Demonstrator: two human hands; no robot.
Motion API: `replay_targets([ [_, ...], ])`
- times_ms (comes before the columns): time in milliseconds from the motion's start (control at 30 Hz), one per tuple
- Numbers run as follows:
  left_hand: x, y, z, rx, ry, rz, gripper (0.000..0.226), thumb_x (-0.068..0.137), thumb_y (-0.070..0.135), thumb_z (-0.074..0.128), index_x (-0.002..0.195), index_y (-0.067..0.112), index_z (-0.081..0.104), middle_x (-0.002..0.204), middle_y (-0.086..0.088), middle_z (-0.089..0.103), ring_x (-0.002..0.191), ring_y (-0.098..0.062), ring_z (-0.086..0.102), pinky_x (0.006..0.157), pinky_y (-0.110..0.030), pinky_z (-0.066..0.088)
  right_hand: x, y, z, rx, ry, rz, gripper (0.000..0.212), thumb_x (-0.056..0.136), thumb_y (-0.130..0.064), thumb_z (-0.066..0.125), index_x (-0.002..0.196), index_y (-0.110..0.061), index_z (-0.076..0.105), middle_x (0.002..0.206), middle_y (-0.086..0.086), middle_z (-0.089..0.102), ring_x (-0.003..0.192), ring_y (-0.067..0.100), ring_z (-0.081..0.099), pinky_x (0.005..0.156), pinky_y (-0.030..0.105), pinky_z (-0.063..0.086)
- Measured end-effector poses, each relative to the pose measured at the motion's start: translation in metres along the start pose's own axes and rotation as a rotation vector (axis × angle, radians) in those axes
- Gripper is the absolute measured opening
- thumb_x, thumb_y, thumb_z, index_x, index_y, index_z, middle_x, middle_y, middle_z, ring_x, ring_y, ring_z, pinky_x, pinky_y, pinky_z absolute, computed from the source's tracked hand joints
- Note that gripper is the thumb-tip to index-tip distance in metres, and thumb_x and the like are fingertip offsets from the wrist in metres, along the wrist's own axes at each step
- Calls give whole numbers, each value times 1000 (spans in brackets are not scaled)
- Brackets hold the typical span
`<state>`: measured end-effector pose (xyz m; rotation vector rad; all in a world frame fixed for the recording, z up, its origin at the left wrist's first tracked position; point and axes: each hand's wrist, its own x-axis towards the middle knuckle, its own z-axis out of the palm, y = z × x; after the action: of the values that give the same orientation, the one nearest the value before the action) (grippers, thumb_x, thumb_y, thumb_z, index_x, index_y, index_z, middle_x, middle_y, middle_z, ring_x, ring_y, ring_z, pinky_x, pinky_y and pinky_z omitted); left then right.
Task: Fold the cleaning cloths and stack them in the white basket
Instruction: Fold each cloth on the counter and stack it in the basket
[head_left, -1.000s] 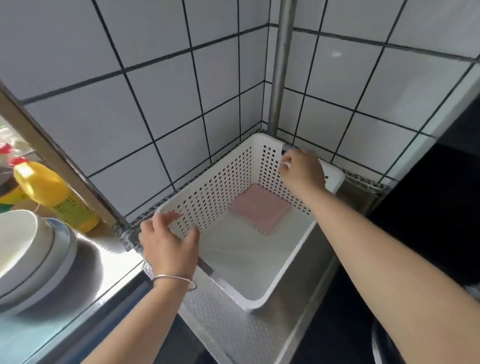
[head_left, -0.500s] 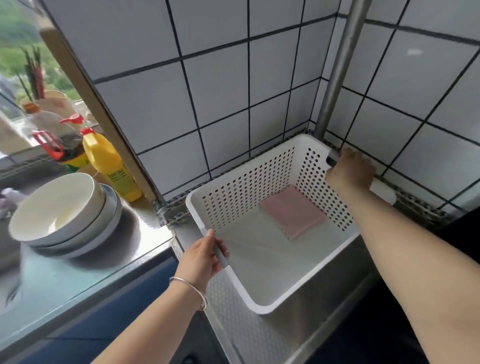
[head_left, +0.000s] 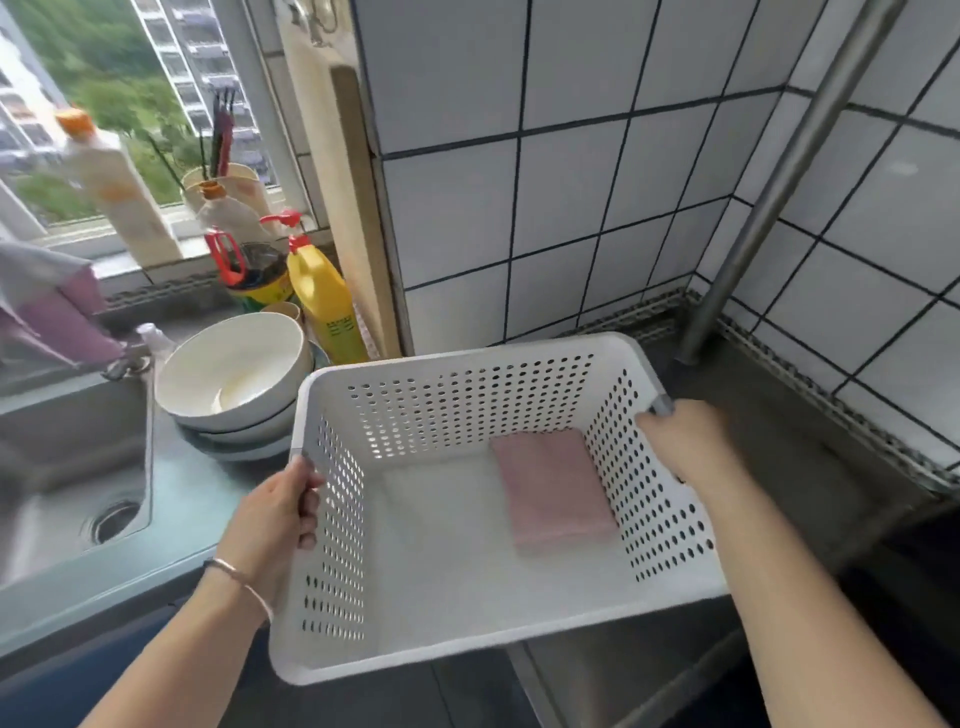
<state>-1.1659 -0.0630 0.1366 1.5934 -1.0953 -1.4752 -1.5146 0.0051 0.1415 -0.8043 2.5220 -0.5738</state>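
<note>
The white perforated basket (head_left: 467, 400) is held up in front of me, out from the tiled corner and partly past the counter's front edge. A folded pink cleaning cloth (head_left: 550, 488) lies flat on its floor, toward the right wall. My left hand (head_left: 270, 525) grips the left rim, fingers curled inside the wall. My right hand (head_left: 685, 441) grips the right rim. More pinkish cloths (head_left: 52, 306) hang blurred at the far left above the sink.
Stacked white bowls (head_left: 234, 379) sit just left of the basket. A yellow bottle (head_left: 324, 301), a utensil cup and other bottles stand by the window. A steel sink (head_left: 72, 467) lies at left. A steel pole (head_left: 769, 192) rises in the tiled corner at right.
Both hands closed on the basket rims and drew it out of the corner toward me and to the left. My view swung left, revealing the window, bottles and sink.
</note>
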Motion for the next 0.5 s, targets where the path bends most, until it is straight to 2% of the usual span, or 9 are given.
replay_targets([
  [133, 0, 1, -78, 30, 40, 32, 37, 99, 32, 35, 73, 10, 50, 42, 7, 38, 28, -3, 30, 31, -9, 27, -57, -44, 27, -34, -40, -100, 30, 89, -36, 50, 95, -9, 60, 88, 13, 61, 79, 31, 59, 66, 32, 48],
  [267, -16, -7, -171, -7, 144, 26, 38, 100, 34, 32, 74, 11, 48, 40, 7, 35, 26, -2, 26, 31, -7, 23, -121, -97, 70, -43, -90, -245, 32, 90, -38, 48, 90, -9, 60, 85, 12, 61, 76, 30, 54, 64, 28, 39],
  [367, -45, -22, -248, 16, 226, 22, 37, 98, 35, 33, 77, 10, 51, 44, 7, 37, 29, -2, 29, 30, -11, 28, -173, -137, 109, -56, -165, -342, 32, 89, -38, 48, 86, -9, 60, 85, 12, 63, 77, 30, 57, 64, 29, 44],
  [467, -77, -42, -319, 18, 335, -8, 37, 98, 35, 35, 79, 9, 52, 48, 5, 37, 36, -7, 32, 33, -15, 31, -227, -175, 149, -29, -273, -433, 30, 90, -37, 49, 86, -10, 59, 90, 13, 64, 84, 32, 62, 74, 38, 52],
  [500, -88, -51, -346, 14, 380, -22, 37, 98, 36, 36, 79, 9, 52, 49, 5, 37, 39, -8, 31, 36, -18, 31, -246, -189, 166, -22, -316, -466, 29, 91, -36, 49, 86, -9, 58, 88, 13, 64, 81, 32, 62, 71, 38, 53],
])
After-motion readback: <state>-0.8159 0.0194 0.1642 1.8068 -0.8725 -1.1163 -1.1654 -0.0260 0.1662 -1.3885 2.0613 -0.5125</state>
